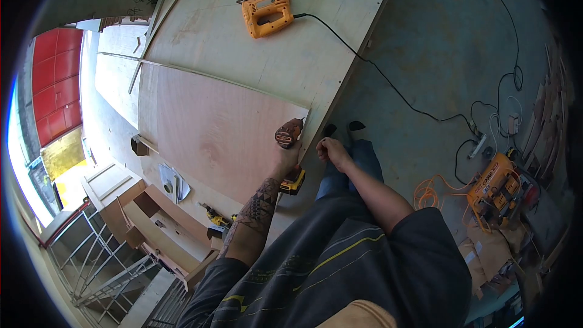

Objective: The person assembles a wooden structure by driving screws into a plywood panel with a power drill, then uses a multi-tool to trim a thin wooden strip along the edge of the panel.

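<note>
My left hand (288,158) is wrapped round the grip of a cordless drill (289,133) with a yellow battery below. The drill's nose points up and slightly right, close to the corner of a pinkish plywood sheet (212,124). This sheet lies on a larger pale board (316,54), near the board's right edge. Just right of that edge, my right hand (333,150) is closed with its fingers curled together. Whatever it holds, if anything, is too small to make out. A thin wooden strip (231,80) runs along the sheet's far side.
A yellow jigsaw (267,12) lies on the pale board, its black cord (388,79) trailing across the floor. At right stands an orange compressor (495,191) beside a power strip (478,146). Another drill (215,215) and wooden boxes (164,218) are at lower left, near metal scaffolding (91,261).
</note>
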`<state>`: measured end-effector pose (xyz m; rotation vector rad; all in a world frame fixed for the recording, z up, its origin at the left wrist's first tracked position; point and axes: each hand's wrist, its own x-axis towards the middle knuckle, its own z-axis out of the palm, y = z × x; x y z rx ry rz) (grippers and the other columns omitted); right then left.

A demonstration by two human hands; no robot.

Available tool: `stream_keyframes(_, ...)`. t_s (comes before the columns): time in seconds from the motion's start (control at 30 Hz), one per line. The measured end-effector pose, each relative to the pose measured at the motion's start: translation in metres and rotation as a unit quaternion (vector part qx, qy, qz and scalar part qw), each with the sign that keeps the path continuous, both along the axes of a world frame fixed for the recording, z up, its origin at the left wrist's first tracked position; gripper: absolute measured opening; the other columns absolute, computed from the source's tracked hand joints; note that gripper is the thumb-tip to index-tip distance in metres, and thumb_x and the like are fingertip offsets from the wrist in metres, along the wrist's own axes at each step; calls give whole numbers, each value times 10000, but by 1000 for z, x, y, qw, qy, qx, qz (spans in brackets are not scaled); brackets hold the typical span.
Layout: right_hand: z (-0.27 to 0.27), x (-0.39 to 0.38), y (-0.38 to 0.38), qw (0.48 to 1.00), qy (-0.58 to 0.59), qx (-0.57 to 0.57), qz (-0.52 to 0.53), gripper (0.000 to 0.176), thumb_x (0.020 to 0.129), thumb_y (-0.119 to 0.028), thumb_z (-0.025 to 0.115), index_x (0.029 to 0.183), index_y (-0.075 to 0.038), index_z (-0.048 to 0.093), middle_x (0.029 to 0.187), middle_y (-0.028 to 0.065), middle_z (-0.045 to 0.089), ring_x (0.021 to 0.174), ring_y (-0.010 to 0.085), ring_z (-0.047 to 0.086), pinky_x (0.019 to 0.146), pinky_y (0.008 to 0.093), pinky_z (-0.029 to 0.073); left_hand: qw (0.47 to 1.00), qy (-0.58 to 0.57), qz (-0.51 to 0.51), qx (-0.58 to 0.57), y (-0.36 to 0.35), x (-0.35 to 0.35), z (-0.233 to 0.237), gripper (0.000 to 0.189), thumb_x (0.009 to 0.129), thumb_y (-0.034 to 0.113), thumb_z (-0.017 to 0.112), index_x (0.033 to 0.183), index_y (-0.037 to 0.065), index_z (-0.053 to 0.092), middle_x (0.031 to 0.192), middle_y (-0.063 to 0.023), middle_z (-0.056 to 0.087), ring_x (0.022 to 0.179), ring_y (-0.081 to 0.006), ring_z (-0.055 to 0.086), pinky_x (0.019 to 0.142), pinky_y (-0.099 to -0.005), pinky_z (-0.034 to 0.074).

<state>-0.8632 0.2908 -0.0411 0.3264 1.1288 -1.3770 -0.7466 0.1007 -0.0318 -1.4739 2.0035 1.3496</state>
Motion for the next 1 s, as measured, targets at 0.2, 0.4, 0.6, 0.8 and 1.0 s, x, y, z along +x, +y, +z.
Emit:
stream_keyframes(0.2, 2, 7, 7, 997, 27, -7, 72, 273, 1040, -145, 578, 1177, -15, 775, 873, 14, 705, 728, 92, 645, 658, 262, 528, 999, -35, -1, 13, 0, -7, 4, 408, 905, 364, 741, 1116, 16, 722, 872, -123, 734, 780, -211, 727, 717, -390, 568)
stream_keyframes(0.4, 2, 6, 17, 983, 64, -44, 166, 390, 992, -98, 672, 1375, -29, 692, 836, -18, 648, 669, 63, 533, 626, 244, 465, 998, -22, 43, 28, 8, -33, 34, 315, 903, 333, 734, 964, 26, 698, 742, -89, 674, 580, -162, 637, 541, -376, 513)
stream_keyframes(0.6, 18, 9, 27, 997, 62, -14, 47, 354, 956, -55, 703, 1307, -17, 669, 769, 5, 619, 656, 85, 587, 597, 255, 493, 998, -41, 39, 31, 7, -36, 32, 276, 898, 306, 739, 896, 36, 686, 686, -60, 639, 576, -185, 646, 538, -381, 510)
stream_keyframes(0.8, 15, 1, 41, 999, -16, -37, 7, 232, 969, -89, 719, 1177, 10, 693, 927, 95, 745, 810, 151, 732, 709, 295, 615, 992, -5, 104, 73, 14, -39, 21, 282, 899, 325, 726, 850, 57, 653, 646, -46, 591, 504, -195, 596, 495, -385, 476)
stream_keyframes(1.0, 11, 8, 48, 998, -21, -56, -2, 210, 1003, -173, 714, 1056, 30, 720, 907, 98, 757, 811, 166, 749, 750, 315, 631, 975, -21, 185, 123, 24, -38, 7, 307, 911, 378, 709, 883, 80, 637, 600, -19, 526, 447, -175, 527, 450, -359, 426)
